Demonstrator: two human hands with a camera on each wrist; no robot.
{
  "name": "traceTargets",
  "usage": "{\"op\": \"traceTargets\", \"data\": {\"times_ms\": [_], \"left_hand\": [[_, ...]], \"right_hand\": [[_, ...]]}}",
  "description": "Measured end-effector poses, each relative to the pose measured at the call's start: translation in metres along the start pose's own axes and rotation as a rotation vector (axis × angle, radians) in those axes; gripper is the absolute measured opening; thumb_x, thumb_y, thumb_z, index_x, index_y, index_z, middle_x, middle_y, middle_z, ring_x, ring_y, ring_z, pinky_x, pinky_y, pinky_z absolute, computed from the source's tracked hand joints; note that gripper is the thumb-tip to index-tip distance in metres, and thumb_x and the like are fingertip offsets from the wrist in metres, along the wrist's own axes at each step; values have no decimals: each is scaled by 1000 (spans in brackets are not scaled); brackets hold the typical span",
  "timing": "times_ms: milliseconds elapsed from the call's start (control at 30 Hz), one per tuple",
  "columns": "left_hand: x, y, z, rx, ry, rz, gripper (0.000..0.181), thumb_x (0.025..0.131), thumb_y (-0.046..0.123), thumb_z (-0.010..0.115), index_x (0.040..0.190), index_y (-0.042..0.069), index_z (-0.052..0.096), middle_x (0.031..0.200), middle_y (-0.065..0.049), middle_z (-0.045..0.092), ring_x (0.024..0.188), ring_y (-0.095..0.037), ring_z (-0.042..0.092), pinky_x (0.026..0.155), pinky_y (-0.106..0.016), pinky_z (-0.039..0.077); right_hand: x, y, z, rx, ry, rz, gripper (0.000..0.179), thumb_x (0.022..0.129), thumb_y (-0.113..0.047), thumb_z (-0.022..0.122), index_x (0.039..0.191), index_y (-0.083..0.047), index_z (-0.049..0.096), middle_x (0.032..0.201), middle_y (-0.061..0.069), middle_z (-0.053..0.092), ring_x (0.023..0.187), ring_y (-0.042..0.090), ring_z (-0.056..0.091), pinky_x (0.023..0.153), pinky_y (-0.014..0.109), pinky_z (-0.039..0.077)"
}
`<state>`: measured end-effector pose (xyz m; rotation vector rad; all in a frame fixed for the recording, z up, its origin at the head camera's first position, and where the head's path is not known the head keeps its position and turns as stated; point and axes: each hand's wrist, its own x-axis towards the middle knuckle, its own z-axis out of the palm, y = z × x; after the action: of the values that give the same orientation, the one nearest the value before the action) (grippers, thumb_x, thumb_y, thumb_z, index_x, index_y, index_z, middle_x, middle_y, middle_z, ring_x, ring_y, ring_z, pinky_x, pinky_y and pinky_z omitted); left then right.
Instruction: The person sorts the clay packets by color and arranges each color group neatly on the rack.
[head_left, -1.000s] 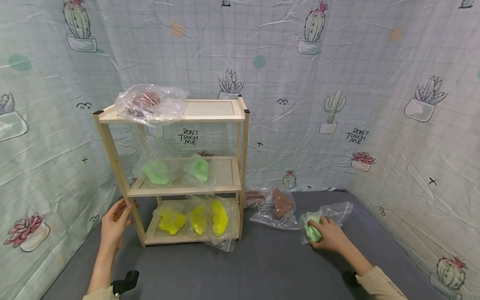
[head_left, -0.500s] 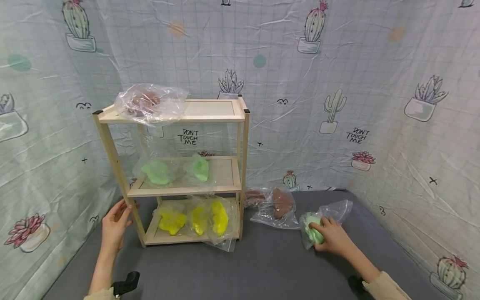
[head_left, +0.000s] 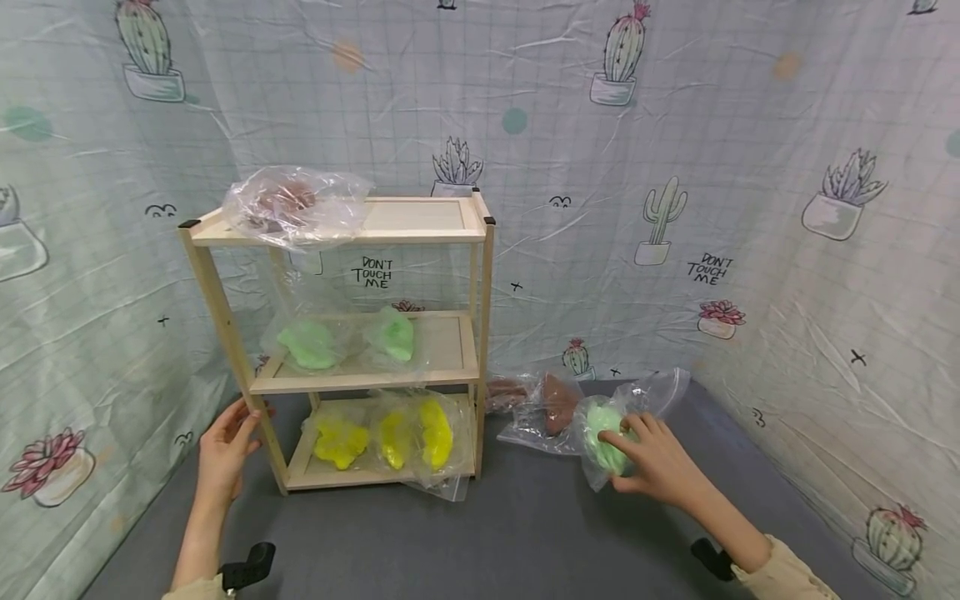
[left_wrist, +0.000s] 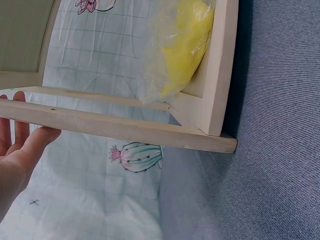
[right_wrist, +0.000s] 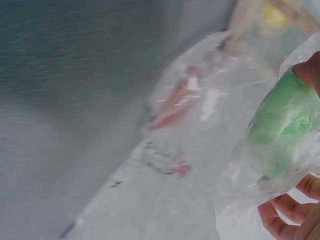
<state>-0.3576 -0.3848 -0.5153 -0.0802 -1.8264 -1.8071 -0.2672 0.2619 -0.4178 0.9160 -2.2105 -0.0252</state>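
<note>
My left hand (head_left: 223,450) grips the front left post (head_left: 227,329) of a three-tier wooden shelf (head_left: 360,383). In the left wrist view the thumb lies on one side of the post (left_wrist: 115,125) and fingertips show on the other. My right hand (head_left: 662,462) holds a clear plastic bag with a pale green lump (head_left: 600,429) inside, thumb and fingers on opposite sides of it. In the right wrist view the green lump (right_wrist: 285,125) sits between them, and the loose end of the bag hangs past the fingers.
Bagged brown lumps (head_left: 558,404) lie on the grey table (head_left: 540,533) right of the shelf. Bagged yellow pieces (head_left: 393,437) fill the bottom tier. Two bagged green lumps (head_left: 309,343) sit on the middle tier, a bagged brown one (head_left: 288,204) on top. A cactus-print sheet (head_left: 570,283) surrounds everything.
My right hand has lifted the bagged green lump and moved it slightly left, toward the brown bags. My left hand stays on the post. The head view has shifted a little.
</note>
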Motion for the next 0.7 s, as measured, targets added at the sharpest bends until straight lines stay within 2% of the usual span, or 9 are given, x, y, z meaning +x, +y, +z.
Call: {"op": "traceTargets", "data": {"times_ms": [100,167,300,500,600,700], "left_hand": [[-1,0,1,33,7,-3,44,86,25,58,129,18,49,115,4,60,104,-2,56,64,-21,48],[1,-6,0,90,37,-23,45,86,31,58,129,20,48,115,3,60,102,-2,56,60,-16,46],[2,-6,1,103,37,-40,46,85,33,57,129,21,48,117,0,59,101,-4,57,60,-16,47],[2,-4,2,101,30,-35,45,86,33,57,129,22,48,117,1,58,100,-3,57,61,-16,47],[2,-5,2,99,31,-31,44,86,33,57,128,22,49,117,1,58,100,-4,57,61,-17,47],[3,-7,2,102,38,-26,45,86,33,57,128,21,49,117,1,58,100,-4,57,61,-17,47]], "right_hand": [[14,-9,-11,6,38,-37,53,54,-38,74,103,-23,58,88,5,47,75,16,36,60,29,27],[23,-15,-18,2,63,-55,54,54,-40,73,103,-23,58,88,5,46,76,16,37,61,30,29],[42,-28,-31,14,98,-85,55,53,-42,72,102,-22,57,87,5,46,77,17,38,62,33,31],[66,-49,-43,36,127,-120,50,56,-42,67,102,-24,57,90,4,46,80,17,38,65,34,33],[77,-58,-46,47,162,-158,45,62,-43,61,102,-23,58,91,5,47,80,18,38,66,35,32],[89,-67,-48,46,211,-210,38,73,-45,49,102,-23,60,92,7,47,81,19,38,68,36,31]]}}
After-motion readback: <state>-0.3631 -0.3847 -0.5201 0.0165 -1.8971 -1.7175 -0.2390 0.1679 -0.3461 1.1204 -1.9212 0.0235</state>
